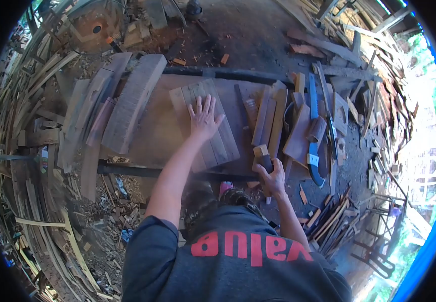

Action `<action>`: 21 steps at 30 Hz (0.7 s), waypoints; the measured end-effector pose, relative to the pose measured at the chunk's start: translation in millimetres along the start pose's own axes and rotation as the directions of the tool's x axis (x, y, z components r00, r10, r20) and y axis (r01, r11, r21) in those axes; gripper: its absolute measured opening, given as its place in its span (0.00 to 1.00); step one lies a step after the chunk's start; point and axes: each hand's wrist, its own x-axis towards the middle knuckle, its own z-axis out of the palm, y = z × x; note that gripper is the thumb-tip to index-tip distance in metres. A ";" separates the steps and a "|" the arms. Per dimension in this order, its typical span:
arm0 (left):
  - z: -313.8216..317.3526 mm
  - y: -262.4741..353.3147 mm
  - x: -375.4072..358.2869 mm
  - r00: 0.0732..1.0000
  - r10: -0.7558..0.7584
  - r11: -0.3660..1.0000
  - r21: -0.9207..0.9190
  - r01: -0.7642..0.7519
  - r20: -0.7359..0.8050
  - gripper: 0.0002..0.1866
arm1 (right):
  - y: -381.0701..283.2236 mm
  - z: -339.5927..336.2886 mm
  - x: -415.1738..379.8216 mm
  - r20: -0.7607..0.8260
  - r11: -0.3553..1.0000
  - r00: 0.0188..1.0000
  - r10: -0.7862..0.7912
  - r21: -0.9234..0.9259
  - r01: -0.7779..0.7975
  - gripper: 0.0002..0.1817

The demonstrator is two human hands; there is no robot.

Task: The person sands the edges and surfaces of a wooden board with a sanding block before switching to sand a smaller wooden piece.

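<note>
My left hand point(205, 120) lies flat with fingers spread on a wooden panel point(218, 143) made of several boards side by side. The panel rests at a slant on the brown workbench top point(150, 128). At the bench's front edge, my right hand point(274, 178) is closed around a small wooden block point(262, 152) with a dark face. Its lower end is partly hidden by my fingers. Just beyond that hand stand several narrow wood strips point(263, 118). A handsaw point(313, 161) with a blue and black handle lies to their right.
Thick rough planks point(135, 103) lie across the bench's left end. Wood blocks and tools crowd its right end, among them a curved wooden piece point(297, 136). Offcuts point(328, 216) and chips cover the floor, with stacked timber point(42, 201) at the left.
</note>
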 end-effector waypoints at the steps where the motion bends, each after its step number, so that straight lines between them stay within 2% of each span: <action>1: 2.8 2.9 -2.1 1.000 0.004 1.000 -0.006 -0.004 0.016 0.43 | 0.2 0.7 -0.6 -0.003 1.000 1.000 0.007 0.007 -0.007 0.33; 4: 3.2 9.8 -11.6 1.000 -0.014 0.999 0.036 0.014 0.006 0.43 | 5.6 2.1 -2.7 0.004 1.000 1.000 0.031 -0.001 -0.031 0.34; 10: -1.1 31.2 -69.9 0.991 0.136 0.990 -0.029 -0.136 -0.019 0.48 | 20.6 4.9 -4.4 0.018 0.998 0.999 0.045 0.034 -0.046 0.34; 13: -4.7 42.8 -92.0 0.988 0.155 0.987 -0.042 -0.154 -0.001 0.48 | 25.3 5.8 -3.6 0.036 0.998 0.999 0.033 0.050 -0.035 0.34; 21: -5.7 56.2 -127.9 0.986 0.165 0.985 -0.056 -0.165 0.009 0.42 | 31.7 3.7 -3.9 0.069 0.999 0.997 -0.038 0.036 0.036 0.35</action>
